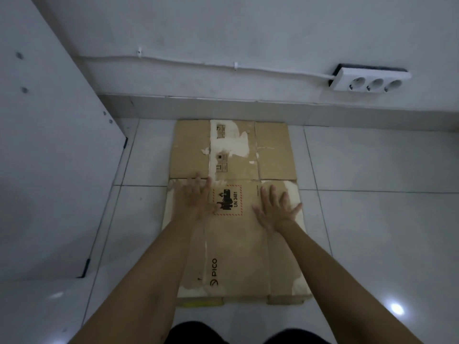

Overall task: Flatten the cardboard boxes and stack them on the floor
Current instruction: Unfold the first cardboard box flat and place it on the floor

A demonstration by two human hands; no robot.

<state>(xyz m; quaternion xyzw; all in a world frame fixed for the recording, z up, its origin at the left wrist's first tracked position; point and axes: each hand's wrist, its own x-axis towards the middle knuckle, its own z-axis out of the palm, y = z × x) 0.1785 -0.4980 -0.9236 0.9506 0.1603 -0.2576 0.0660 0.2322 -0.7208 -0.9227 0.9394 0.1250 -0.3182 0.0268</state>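
In the head view, dark-clothed knees [246,335] are seen at the bottom edge of the frame, and two bare forearms are stretched up from there toward the centre. The left hand [195,198] and the right hand [275,211] are laid flat, fingers spread and released, on the flattened cardboard box [236,244]; nothing is grasped. The box is spread on the floor [385,219] at the centre of the frame, its far edge close to the wall [248,33]. A further cardboard edge is glimpsed beneath its near end, so a stack is judged to be begun; how many boxes are left cannot be told. The board is matte brown, creased into rectangular panels, with pale torn patches where the surface layer has been stripped. The floor is of glossy white tiles. A white power strip [370,80] is fixed at upper right
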